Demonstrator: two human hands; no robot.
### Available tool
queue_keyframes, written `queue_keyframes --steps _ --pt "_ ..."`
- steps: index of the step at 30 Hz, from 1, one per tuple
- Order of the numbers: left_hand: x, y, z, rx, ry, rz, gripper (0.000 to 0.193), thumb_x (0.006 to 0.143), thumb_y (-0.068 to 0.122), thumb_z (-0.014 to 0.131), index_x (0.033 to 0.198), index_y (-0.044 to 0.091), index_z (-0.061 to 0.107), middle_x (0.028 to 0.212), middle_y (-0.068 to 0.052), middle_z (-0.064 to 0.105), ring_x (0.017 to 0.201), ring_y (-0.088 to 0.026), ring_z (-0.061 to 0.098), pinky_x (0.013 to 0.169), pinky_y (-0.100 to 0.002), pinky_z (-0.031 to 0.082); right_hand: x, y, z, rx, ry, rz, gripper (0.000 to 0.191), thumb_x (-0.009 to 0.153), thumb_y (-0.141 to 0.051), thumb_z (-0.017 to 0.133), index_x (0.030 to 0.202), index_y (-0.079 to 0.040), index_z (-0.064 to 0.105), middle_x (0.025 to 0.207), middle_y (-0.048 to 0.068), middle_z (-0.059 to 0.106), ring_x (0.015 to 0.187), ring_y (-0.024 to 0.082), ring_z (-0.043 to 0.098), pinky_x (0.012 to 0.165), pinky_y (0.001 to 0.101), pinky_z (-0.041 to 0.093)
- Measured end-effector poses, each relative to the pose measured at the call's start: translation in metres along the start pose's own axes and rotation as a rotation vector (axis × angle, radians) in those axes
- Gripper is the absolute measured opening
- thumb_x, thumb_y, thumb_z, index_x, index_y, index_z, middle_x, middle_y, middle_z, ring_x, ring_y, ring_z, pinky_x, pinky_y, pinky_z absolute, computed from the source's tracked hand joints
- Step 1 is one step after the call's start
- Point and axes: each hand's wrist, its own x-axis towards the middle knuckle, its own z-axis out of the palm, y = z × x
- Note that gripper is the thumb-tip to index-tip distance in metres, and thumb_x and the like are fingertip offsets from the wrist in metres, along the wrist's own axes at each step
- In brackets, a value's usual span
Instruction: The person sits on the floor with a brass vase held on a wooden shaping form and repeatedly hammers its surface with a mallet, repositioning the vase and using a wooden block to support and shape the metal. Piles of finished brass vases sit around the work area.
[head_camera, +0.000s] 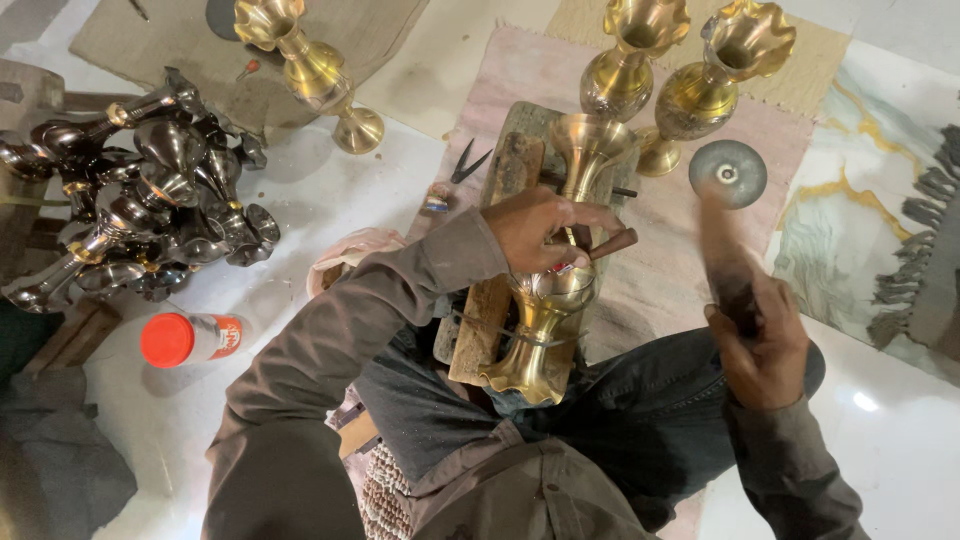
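We count four brass vases: one lying on a wooden block (505, 190) across our lap, two upright at far right (628, 62) (720, 70), one tilted at far left (310, 70). The worked vase (560, 290) sits mid-frame, mouth pointing away. Left hand (540, 228) rests on its neck, fingers closed around a wooden-handled tool (612, 244). Right hand (765, 345) is clamped on a dark mallet (725, 255) — blurred, raised at right, well apart from the vase. A pile of dark unpolished vases (140, 190) lies far left — count unclear. One bottle (195, 338) with red cap and orange label lies at near left. One round metal disc (728, 173) lies right. Pliers (465, 165) lie beside the block.
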Motion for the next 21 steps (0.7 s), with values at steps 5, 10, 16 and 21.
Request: queue_keyframes --steps 5,10,16,21 --pt "-0.001 0.007 -0.003 0.027 -0.033 -0.101 0.056 0.087 0.014 0.08 0.139 0.013 0.059 0.125 -0.018 0.073 0.109 -0.032 0.075 0.103 -0.047 0.056 -0.002 0.008 0.0 -0.351 0.009 -0.124 0.061 0.09 0.006 0.069 0.148 -0.008 0.06 0.123 0.017 0.059 0.106 0.03 0.062 0.088 0.0366 0.053" --pt "0.0 0.017 -0.004 0.046 -0.034 -0.164 0.059 0.086 0.016 0.08 0.141 0.015 0.059 0.123 -0.018 0.074 0.103 -0.032 0.076 0.097 -0.045 0.059 -0.004 0.016 -0.004 -0.331 -0.008 -0.086 0.057 0.088 0.004 0.07 0.143 -0.008 0.061 0.124 0.017 0.061 0.103 0.027 0.066 0.086 0.0353 0.055" --pt "-0.003 0.017 -0.001 0.099 -0.027 -0.181 0.064 0.085 0.016 0.08 0.145 0.018 0.057 0.126 -0.016 0.072 0.09 -0.028 0.078 0.093 -0.043 0.06 -0.005 0.018 0.0 -0.15 0.113 0.191 0.042 0.094 0.001 0.078 0.131 -0.001 0.058 0.102 0.021 0.051 0.088 0.036 0.052 0.081 0.0402 0.048" --pt "-0.009 0.015 0.003 0.151 0.096 -0.022 0.066 0.082 0.018 0.083 0.143 0.015 0.057 0.133 -0.02 0.068 0.091 -0.028 0.076 0.085 -0.043 0.061 -0.003 0.008 0.0 -0.041 0.046 0.031 0.064 0.09 -0.002 0.07 0.151 -0.006 0.05 0.12 0.014 0.065 0.102 0.021 0.066 0.083 0.0328 0.055"
